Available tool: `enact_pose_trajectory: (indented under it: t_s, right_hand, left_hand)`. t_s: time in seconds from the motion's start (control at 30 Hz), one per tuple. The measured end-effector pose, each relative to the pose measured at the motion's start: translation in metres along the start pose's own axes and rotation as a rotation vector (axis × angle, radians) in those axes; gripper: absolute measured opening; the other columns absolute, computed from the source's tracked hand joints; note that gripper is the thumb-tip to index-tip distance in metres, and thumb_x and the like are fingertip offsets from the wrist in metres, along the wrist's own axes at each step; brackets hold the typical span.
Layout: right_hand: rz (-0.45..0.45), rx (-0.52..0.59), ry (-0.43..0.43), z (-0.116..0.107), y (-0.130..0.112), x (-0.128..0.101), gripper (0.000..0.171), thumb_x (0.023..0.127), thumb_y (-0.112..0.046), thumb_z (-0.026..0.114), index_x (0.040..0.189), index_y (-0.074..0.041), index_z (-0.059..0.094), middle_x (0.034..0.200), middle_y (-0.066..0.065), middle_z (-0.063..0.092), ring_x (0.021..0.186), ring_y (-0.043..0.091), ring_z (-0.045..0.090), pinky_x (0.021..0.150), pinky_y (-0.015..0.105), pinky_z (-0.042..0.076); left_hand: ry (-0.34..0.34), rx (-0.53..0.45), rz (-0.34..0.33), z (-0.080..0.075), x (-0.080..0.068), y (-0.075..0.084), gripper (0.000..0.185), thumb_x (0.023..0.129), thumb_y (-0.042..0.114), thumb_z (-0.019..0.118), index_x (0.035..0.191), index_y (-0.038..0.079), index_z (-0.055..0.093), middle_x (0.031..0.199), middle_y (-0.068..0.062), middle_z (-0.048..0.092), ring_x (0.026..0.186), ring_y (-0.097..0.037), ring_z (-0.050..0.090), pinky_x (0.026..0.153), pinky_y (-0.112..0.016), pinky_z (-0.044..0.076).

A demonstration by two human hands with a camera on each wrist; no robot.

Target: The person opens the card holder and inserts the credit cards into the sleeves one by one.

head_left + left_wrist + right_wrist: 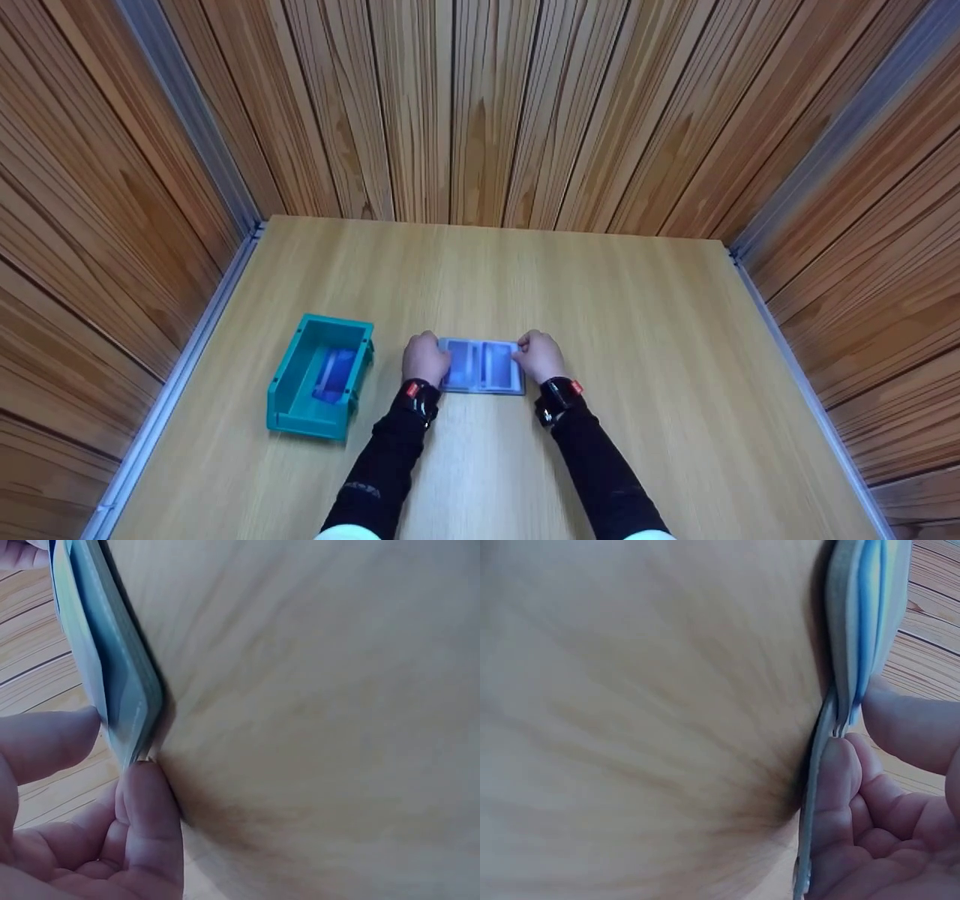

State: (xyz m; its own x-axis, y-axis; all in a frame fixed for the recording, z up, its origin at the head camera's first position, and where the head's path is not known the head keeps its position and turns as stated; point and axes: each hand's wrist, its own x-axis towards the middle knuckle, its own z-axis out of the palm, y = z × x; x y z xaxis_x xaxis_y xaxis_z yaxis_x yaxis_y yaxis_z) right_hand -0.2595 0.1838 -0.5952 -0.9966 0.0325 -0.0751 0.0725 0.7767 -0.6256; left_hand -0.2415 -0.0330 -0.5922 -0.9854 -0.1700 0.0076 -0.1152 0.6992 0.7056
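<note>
An opened bifold wallet (463, 365), bluish with pockets on both halves, lies flat in front of the person in the head view. My left hand (426, 360) pinches its left edge; in the left wrist view the thumb touches the inner pocket and curled fingers meet the corner of the wallet (139, 694). At the opposite edge, my right hand (540, 356) pinches the wallet (847, 630) between thumb and fingers. A narrow strap (814, 795) with what looks like a snap at its end runs beside the right fingers.
Left of the hands stands a teal open-top bin (307, 427) with a dark blue, flat, shiny item (335, 373) inside. The light wood tabletop (637, 337) is bounded by wood-plank walls (487, 112) and metal rails at both sides.
</note>
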Motion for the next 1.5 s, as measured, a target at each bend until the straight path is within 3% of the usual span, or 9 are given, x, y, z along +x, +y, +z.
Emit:
enact_pose_trajectory:
  t_s: [0.4,0.7,0.97,1.2,1.5]
  right_hand:
    - [-0.011,0.006,-0.019,-0.003,-0.001,0.001,0.018,0.083,-0.007,0.076,0.092,0.001,0.063,0.085,0.008,0.061,0.083,0.025,0.059,0.079,0.039,0.048]
    - [-0.061,-0.011,-0.003,-0.009,-0.003,0.001,0.013,0.082,-0.004,0.072,0.091,0.003,0.065,0.083,0.01,0.063,0.082,0.028,0.061,0.078,0.041,0.049]
    - [-0.142,-0.108,0.036,-0.009,-0.007,0.004,0.008,0.087,-0.004,0.069,0.094,0.001,0.068,0.091,0.013,0.063,0.089,0.031,0.061,0.083,0.043,0.049]
    - [-0.18,-0.105,-0.001,-0.009,-0.016,0.007,0.006,0.09,-0.004,0.068,0.094,0.0,0.069,0.094,0.013,0.065,0.092,0.03,0.062,0.085,0.043,0.049]
    - [-0.237,-0.194,-0.001,-0.005,-0.023,0.008,0.006,0.089,-0.004,0.068,0.092,0.0,0.069,0.094,0.015,0.064,0.093,0.034,0.062,0.085,0.044,0.049]
  left_hand:
    - [-0.069,0.029,-0.085,-0.002,0.003,0.003,0.017,0.083,0.01,0.074,0.086,-0.001,0.061,0.077,-0.01,0.06,0.076,-0.028,0.06,0.071,-0.043,0.049]
    - [-0.028,0.037,-0.05,0.001,0.003,0.002,0.022,0.08,0.013,0.079,0.085,-0.002,0.063,0.081,-0.014,0.063,0.082,-0.034,0.064,0.076,-0.046,0.05]
    - [-0.051,0.036,-0.078,0.001,0.003,0.004,0.021,0.082,0.013,0.077,0.088,-0.002,0.063,0.082,-0.014,0.064,0.082,-0.032,0.064,0.075,-0.045,0.05]
    - [-0.041,0.039,-0.076,0.001,0.003,0.002,0.023,0.082,0.013,0.078,0.089,-0.003,0.064,0.083,-0.015,0.065,0.083,-0.033,0.064,0.076,-0.046,0.05]
    - [-0.046,0.036,-0.08,0.0,0.003,0.002,0.022,0.082,0.014,0.077,0.09,-0.002,0.065,0.085,-0.014,0.066,0.084,-0.032,0.065,0.077,-0.046,0.05]
